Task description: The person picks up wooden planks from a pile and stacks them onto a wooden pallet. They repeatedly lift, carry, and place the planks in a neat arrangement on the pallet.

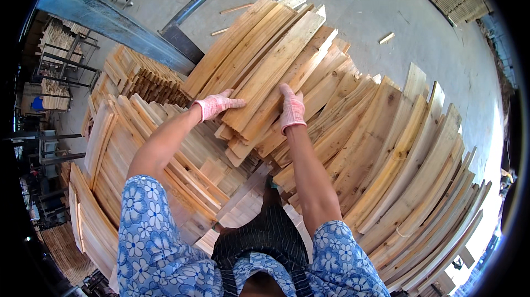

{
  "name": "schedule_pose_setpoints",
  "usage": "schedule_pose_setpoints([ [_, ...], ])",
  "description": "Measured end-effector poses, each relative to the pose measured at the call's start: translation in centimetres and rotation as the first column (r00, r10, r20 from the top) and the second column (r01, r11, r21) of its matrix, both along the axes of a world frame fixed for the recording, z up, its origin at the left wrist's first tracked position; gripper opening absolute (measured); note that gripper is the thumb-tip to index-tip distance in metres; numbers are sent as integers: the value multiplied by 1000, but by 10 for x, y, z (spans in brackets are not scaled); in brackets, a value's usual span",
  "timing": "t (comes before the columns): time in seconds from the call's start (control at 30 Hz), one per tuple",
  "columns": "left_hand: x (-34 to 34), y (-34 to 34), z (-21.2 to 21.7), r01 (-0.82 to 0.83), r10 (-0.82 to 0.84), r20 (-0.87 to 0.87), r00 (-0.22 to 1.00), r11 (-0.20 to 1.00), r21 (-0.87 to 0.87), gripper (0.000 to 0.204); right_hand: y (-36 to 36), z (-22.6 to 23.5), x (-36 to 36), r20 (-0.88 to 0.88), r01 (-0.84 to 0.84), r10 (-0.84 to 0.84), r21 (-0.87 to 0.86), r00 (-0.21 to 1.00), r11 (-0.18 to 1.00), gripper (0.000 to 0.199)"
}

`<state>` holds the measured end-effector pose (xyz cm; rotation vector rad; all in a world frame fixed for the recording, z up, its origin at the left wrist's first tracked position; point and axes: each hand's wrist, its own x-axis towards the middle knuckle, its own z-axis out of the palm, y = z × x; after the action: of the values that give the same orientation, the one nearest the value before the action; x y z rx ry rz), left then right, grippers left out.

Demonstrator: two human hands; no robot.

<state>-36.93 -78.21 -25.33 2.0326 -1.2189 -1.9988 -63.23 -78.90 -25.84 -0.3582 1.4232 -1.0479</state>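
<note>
I see my left hand (216, 103) and right hand (291, 109), both in pink knit gloves, pressed flat and unclenched on one pale, rough-sawn wooden plank (276, 70) atop a fanned stack of planks (381, 153) of similar thin, knotty, straight-grained boards above the grey concrete floor (419, 37).
</note>
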Motion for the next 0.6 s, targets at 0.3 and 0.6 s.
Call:
schedule_pose_setpoints([
  [0.3, -58, 23, -15, 430, -534, -350, 770, 839, -334, 96, 11, 68, -102, 133, -141, 147, -59, 980, 988, 69],
  [0.6, -167, 17, 60, -249, 287, -463, 838, 958, 143, 95, 29, 23, -133, 194, -220, 233, -86, 953, 972, 77],
])
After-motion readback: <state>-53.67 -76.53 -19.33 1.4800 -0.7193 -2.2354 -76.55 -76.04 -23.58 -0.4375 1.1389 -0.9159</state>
